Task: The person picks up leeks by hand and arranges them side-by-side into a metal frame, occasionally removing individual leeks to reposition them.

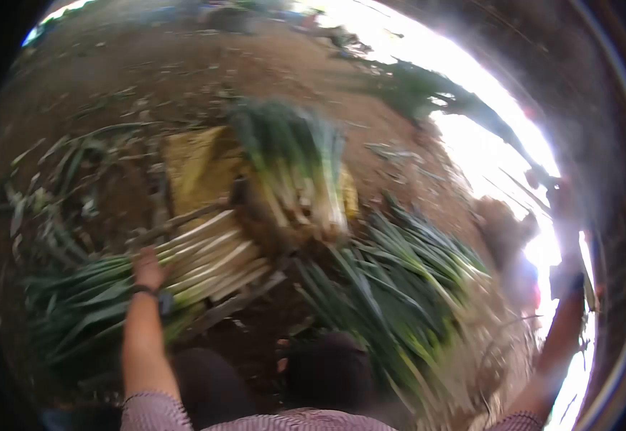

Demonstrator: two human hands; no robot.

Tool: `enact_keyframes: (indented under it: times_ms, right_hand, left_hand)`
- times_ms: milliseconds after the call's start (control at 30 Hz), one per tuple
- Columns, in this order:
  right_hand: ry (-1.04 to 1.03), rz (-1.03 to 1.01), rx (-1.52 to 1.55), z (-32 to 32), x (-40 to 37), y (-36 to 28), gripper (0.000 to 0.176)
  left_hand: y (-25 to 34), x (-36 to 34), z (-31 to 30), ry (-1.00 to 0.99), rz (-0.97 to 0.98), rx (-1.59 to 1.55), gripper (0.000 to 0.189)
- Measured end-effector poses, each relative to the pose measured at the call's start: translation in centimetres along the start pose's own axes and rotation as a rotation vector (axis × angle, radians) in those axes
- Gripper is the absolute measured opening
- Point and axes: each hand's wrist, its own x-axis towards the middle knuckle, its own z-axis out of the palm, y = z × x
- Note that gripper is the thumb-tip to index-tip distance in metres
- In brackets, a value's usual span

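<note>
My left hand [149,271], with a dark band and a watch at the wrist, is closed over leeks [205,255] in the pile on the left. Their white stalks point right and their green leaves left. My right arm reaches far out to the right. The right hand [563,205] is blurred against bright light and seems closed round a leek [428,86], whose long dark green leaves stretch up and to the left. Its fingers do not show clearly.
A bundle of leeks [295,161] lies ahead on a yellow sack [198,165]. More leeks [406,280] are heaped at the right, close to my knees [327,370]. Loose leaf scraps [76,158] litter the earth floor [284,65]. Thin wooden pieces [234,305] lie beneath the left pile.
</note>
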Motion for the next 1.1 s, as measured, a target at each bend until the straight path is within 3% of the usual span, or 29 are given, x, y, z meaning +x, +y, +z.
enact_keyframes:
  times_ms: [33,100,167,200,300,333,367,400,433,567,633,733,867,967,1100]
  right_hand:
    - [-0.049,0.18,0.158,2.1,1.9,-0.2,0.029]
    - [-0.125,0.085,0.651,7.6,5.8,-3.7,0.032]
    - [-0.266,0.356,0.921,9.9,10.4,-12.3,0.036]
    - [-0.271,0.133,1.002,12.5,11.9,-16.4,0.036]
    - [-0.453,-0.088,1.355,17.8,16.0,-31.9,0.036]
    - [-0.428,-0.222,1.415,18.0,16.6,-37.3,0.034]
    - [-0.532,-0.324,1.421,19.2,17.6,-41.8,0.031]
    - [-0.465,-0.504,1.309,15.4,18.1,-46.1,0.028]
    - [-0.335,-0.627,1.42,18.8,18.0,-50.7,0.026]
    - [-0.503,-0.848,1.659,20.4,16.2,-63.6,0.027]
    - [-0.569,-0.93,1.565,21.0,15.0,-66.7,0.028]
    - [-0.453,-0.971,1.628,24.4,12.3,-69.9,0.03]
    - [-0.51,-0.965,1.58,29.1,10.2,-71.6,0.034]
    - [-0.554,-0.943,1.526,32.3,10.1,-71.8,0.039]
    - [-0.611,-0.932,1.528,36.4,9.9,-72.7,0.043]
  left_hand:
    - [-0.4,0.3,0.7,0.02,-0.001,-0.004,0.093]
    - [0.4,0.1,0.2,0.0,-0.024,0.077,0.093]
    - [1.3,-0.4,-1.6,-0.125,-0.061,0.093,0.093]
    - [1.4,-0.6,-2.0,-0.134,-0.059,0.088,0.092]
    - [1.7,-1.5,-3.6,-0.131,-0.046,0.102,0.092]
    - [1.5,-1.4,-3.3,-0.095,-0.041,0.1,0.091]
    - [1.4,-1.2,-2.6,-0.058,-0.033,0.096,0.091]
    - [1.2,-1.0,-2.1,-0.03,-0.024,0.088,0.091]
    - [1.0,-0.8,-1.4,0.018,-0.013,0.081,0.09]
    - [1.4,-1.1,-3.2,-0.098,-0.029,0.021,0.097]
    - [0.7,-1.1,-0.6,0.152,0.042,0.074,0.092]
    - [0.2,-0.8,0.3,0.204,0.128,-0.046,0.094]
    - [1.6,-1.1,-3.2,-0.045,0.036,-0.243,0.085]
    - [0.4,-0.5,0.2,0.041,0.013,-0.111,0.072]
    - [0.2,-1.1,-0.3,0.24,0.138,-0.192,0.065]
